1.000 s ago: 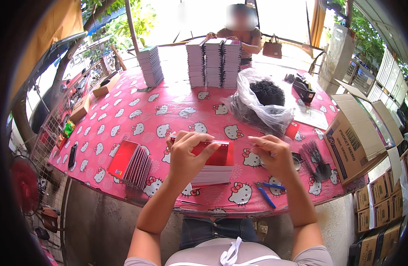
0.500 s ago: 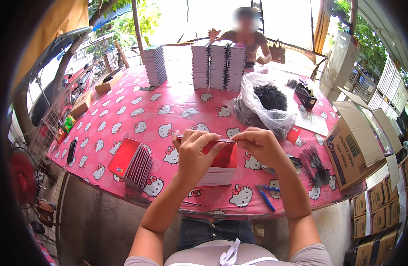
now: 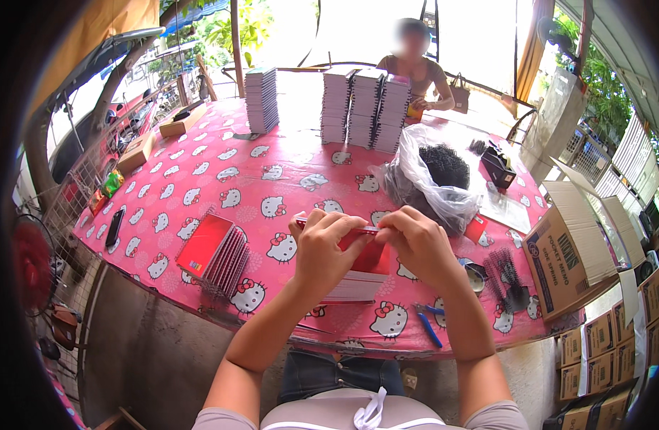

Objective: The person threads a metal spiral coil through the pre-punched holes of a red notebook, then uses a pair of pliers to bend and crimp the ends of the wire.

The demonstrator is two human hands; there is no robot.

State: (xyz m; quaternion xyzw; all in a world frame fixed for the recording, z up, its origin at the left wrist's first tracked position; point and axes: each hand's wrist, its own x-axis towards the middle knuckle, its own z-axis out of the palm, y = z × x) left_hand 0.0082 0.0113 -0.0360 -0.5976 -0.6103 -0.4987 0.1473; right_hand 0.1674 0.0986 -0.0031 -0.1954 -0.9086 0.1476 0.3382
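Observation:
A thin red-covered notebook [image 3: 364, 229] is held up edge-on above the table. My left hand [image 3: 328, 242] is closed around it, thumb and fingers along its upper edge. At the right end of that edge, the fingers of my right hand [image 3: 417, 240] are pinched together; what lies between them is too small to make out. Below my hands rests a pile of red-covered notebooks [image 3: 351, 288], partly hidden by my left forearm. Blue-handled pliers [image 3: 430, 330] lie beside my right forearm. To the left stands a row of red spiral-bound notebooks [image 3: 213, 251].
A plastic bag [image 3: 408, 172] holds black coils [image 3: 444, 165]; more loose coils [image 3: 503, 272] lie by a cardboard box [image 3: 566, 258]. Tall stacks of spiral notebooks [image 3: 361, 111] stand at the back. Across the pink-covered table [image 3: 222, 172] a person [image 3: 419, 75] is at work.
My right hand's fingers have curled closer over the notebook's edge. The person across the table has lowered a raised hand from the stacks. The whole view has shifted slightly.

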